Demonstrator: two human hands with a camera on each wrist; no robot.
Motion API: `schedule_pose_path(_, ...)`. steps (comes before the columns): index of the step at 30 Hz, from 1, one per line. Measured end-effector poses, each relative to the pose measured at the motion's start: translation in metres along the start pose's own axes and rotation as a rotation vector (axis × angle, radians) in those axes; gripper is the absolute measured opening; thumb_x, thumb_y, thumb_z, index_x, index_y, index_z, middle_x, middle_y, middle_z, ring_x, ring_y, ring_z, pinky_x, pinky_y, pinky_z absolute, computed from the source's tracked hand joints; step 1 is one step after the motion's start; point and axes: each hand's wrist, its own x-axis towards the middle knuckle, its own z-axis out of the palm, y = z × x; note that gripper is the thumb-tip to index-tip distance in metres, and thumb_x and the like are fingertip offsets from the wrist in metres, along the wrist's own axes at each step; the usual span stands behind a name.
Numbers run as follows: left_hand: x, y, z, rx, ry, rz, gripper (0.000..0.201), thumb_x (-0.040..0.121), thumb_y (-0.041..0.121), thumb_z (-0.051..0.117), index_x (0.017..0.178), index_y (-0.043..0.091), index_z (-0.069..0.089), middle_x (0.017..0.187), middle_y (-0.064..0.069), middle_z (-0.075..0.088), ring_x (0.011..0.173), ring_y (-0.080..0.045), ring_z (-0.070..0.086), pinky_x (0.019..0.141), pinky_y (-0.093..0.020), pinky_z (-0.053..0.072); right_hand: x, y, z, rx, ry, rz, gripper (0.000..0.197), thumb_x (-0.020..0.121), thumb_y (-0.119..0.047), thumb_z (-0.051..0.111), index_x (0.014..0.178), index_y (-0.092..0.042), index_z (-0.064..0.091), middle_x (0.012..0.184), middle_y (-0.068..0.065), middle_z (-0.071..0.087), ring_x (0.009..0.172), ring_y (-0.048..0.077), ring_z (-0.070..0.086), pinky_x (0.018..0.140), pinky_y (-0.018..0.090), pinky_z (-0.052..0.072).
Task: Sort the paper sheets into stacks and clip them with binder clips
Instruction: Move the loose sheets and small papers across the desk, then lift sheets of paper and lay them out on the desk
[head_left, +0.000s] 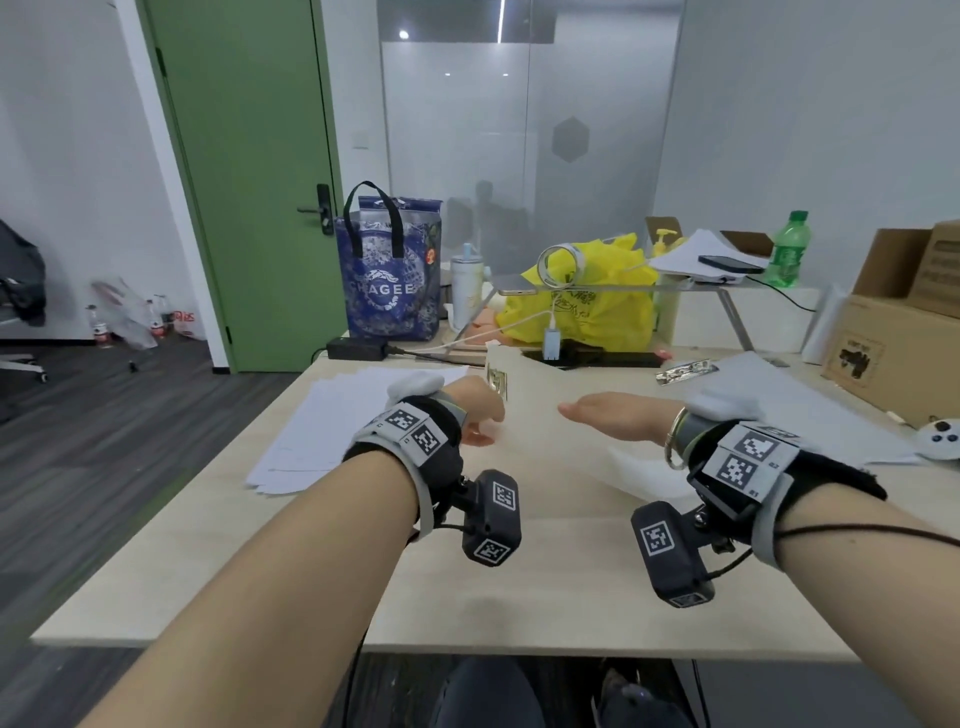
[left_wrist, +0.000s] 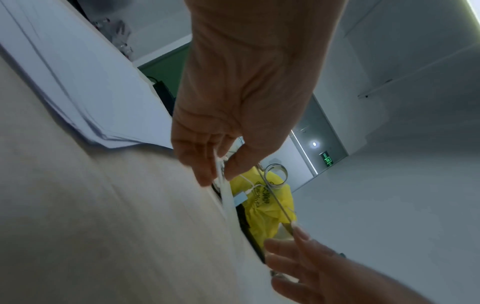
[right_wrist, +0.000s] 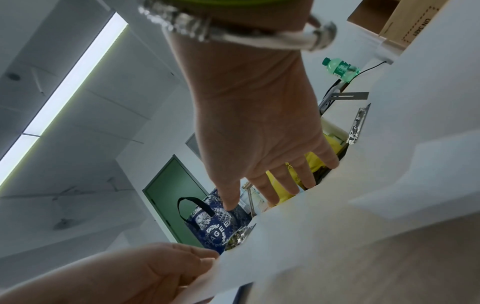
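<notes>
We cannot make out the held sheet (head_left: 524, 415) in the head view: motion blurs it to a pale smear. The left hand (head_left: 475, 410) hides its own fingertips there behind the wrist rig. In the left wrist view the paper stack (left_wrist: 78, 86) runs off the top-left edge. The binder clip (right_wrist: 237, 236) in the right wrist view is blurred and half hidden behind the sheet's edge.

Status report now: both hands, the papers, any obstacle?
Left hand pinches sheet stack edge. Right hand open, fingers straight at stack. Loose sheets lie left. No obstacle seen.
</notes>
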Motion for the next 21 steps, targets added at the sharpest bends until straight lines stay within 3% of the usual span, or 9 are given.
schedule_pose_path(1,0.003,-0.005,0.000,0.085,0.023,0.006,0.008,0.092,0.001,0.051,0.098,0.003,0.047,0.073,-0.009,0.042,0.063,-0.021,0.050,0.050,-0.026,0.046,0.001,-0.002,0.002,-0.017,-0.005,-0.001,0.064,0.100,-0.049,0.020,0.144,-0.006,0.037,0.152,0.008,0.035,0.140,0.025,0.033,0.115,0.036,0.023)
schedule_pose_path(3,0.010,-0.014,0.000,0.228,0.080,0.028,0.010,0.092,0.009,0.054,0.097,0.004,0.047,0.070,-0.007,0.043,0.067,-0.020,0.050,0.053,-0.024,0.039,0.006,-0.005,0.006,-0.044,-0.022,0.003,0.063,0.100,-0.049,0.021,0.143,-0.006,0.037,0.151,0.008,0.036,0.139,0.025,0.034,0.115,0.036,0.024)
schedule_pose_path(6,0.024,-0.023,-0.006,0.344,0.137,0.063,0.016,0.093,0.015,0.053,0.104,0.004,0.053,0.082,-0.010,0.055,0.092,-0.028,0.057,0.068,-0.029,0.047,0.014,-0.012,0.011,-0.069,-0.047,0.019,0.063,0.100,-0.049,0.022,0.144,-0.006,0.036,0.151,0.008,0.036,0.139,0.025,0.034,0.116,0.037,0.025)
schedule_pose_path(8,0.029,-0.028,-0.016,0.362,0.183,0.080,0.019,0.091,0.015,0.052,0.103,0.001,0.059,0.096,-0.016,0.060,0.096,-0.030,0.060,0.077,-0.032,0.049,0.022,-0.015,0.014,-0.096,-0.060,0.034,0.063,0.100,-0.048,0.023,0.145,-0.005,0.034,0.152,0.008,0.034,0.140,0.024,0.032,0.116,0.036,0.024)
schedule_pose_path(10,0.033,-0.035,-0.031,0.372,0.226,0.088,0.019,0.091,0.011,0.048,0.092,0.000,0.062,0.094,-0.020,0.061,0.088,-0.029,0.061,0.074,-0.030,0.045,0.029,-0.017,0.015,-0.142,-0.071,0.055,0.064,0.099,-0.048,0.028,0.147,-0.006,0.030,0.155,0.007,0.030,0.143,0.023,0.029,0.116,0.036,0.022)
schedule_pose_path(13,0.040,-0.050,-0.059,0.367,0.304,0.061,0.032,0.090,0.011,0.050,0.115,-0.004,0.064,0.118,-0.020,0.065,0.113,-0.033,0.061,0.077,-0.028,0.041,0.038,-0.020,0.014,-0.170,-0.081,0.091,0.066,0.097,-0.049,0.035,0.148,-0.007,0.026,0.157,0.005,0.025,0.145,0.023,0.025,0.118,0.036,0.020)
schedule_pose_path(19,0.049,-0.081,-0.108,0.418,0.395,-0.072,0.037,0.091,0.017,0.053,0.123,-0.002,0.058,0.126,-0.016,0.060,0.118,-0.033,0.057,0.087,-0.031,0.045,0.060,-0.047,0.024,-0.070,0.006,0.076,0.068,0.094,-0.044,0.048,0.144,-0.002,0.030,0.150,0.012,0.035,0.137,0.027,0.037,0.108,0.033,0.032)
schedule_pose_path(21,0.051,-0.089,-0.124,0.372,0.408,-0.083,0.036,0.092,0.010,0.051,0.125,-0.005,0.058,0.129,-0.020,0.059,0.122,-0.033,0.055,0.080,-0.029,0.041,0.068,-0.061,0.026,-0.039,0.047,0.058,0.065,0.092,-0.041,0.052,0.139,0.000,0.033,0.144,0.014,0.042,0.130,0.028,0.043,0.100,0.031,0.037)
